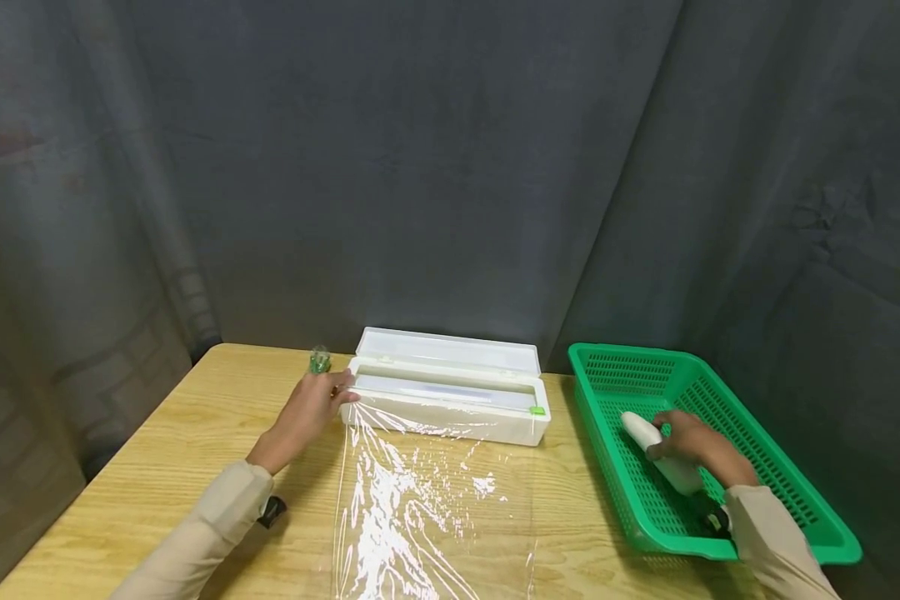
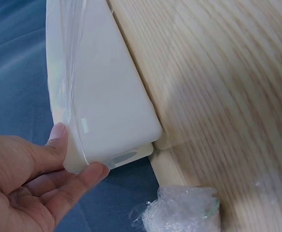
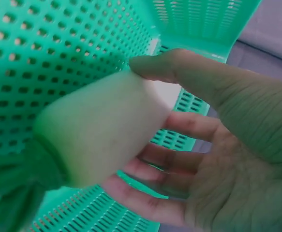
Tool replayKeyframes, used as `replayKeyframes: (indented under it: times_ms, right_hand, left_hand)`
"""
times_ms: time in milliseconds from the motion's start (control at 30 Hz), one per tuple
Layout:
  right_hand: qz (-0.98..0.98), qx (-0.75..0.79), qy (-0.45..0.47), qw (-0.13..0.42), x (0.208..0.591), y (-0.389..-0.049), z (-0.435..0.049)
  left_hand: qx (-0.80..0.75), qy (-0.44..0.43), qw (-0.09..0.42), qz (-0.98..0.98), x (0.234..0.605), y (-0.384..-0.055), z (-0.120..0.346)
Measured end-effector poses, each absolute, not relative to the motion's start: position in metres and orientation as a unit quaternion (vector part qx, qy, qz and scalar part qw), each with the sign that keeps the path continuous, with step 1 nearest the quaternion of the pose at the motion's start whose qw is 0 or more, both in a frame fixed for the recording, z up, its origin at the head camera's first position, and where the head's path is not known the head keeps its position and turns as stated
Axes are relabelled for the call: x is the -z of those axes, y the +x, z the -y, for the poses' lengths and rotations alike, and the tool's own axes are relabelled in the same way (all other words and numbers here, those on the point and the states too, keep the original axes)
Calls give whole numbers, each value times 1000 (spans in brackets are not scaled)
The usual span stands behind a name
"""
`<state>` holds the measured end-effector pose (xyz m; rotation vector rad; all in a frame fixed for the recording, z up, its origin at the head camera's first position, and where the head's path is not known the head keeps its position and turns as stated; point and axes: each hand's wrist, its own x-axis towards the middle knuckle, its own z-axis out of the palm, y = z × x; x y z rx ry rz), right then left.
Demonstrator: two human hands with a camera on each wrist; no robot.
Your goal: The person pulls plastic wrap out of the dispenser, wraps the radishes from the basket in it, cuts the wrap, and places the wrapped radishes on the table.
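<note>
A white cling film dispenser [image 1: 521, 427] stands at the back of the table with its lid tipped back. Clear cling film [image 1: 420, 517] runs from it over the front and down the wood. My left hand [image 1: 303, 417] holds the dispenser's left end, thumb and fingers on either side of the corner in the left wrist view. On the right, a white radish [image 3: 102, 125] with green leaf stalks lies tilted inside a green basket [image 1: 607, 467]. My right hand [image 1: 693, 442] grips the radish, its thumb on one side and fingers on the other.
Beside the dispenser's left end sits a small film-wrapped bundle [image 2: 184, 212] with green in it. A green cutter tab [image 1: 537, 410] shows at the dispenser's right front. Dark cloth [image 1: 435, 167] hangs behind the table [image 1: 187, 433].
</note>
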<state>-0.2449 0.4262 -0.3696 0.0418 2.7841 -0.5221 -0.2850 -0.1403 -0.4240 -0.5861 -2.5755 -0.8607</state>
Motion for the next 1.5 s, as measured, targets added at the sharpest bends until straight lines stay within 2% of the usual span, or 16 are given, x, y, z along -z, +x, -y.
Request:
replayKeyframes:
  times_ms: [300, 633, 867, 1200, 1500]
  right_hand:
    - [-989, 138, -5, 56, 364, -250, -416]
    - [-983, 131, -90, -90, 363, -243, -399]
    - [-972, 121, -125, -159, 353, -239, -383]
    - [-963, 121, -163, -177, 344, -230, -354]
    - [-965, 117, -190, -138, 335, -230, -328]
  left_hand:
    - [307, -217, 185, 908, 425, -286, 140]
    - [304, -221, 188, 907, 423, -284, 139]
    - [303, -222, 196, 906, 422, -283, 138]
    - [308, -212, 184, 909, 423, -281, 139]
    - [308, -211, 185, 909, 421, -281, 138]
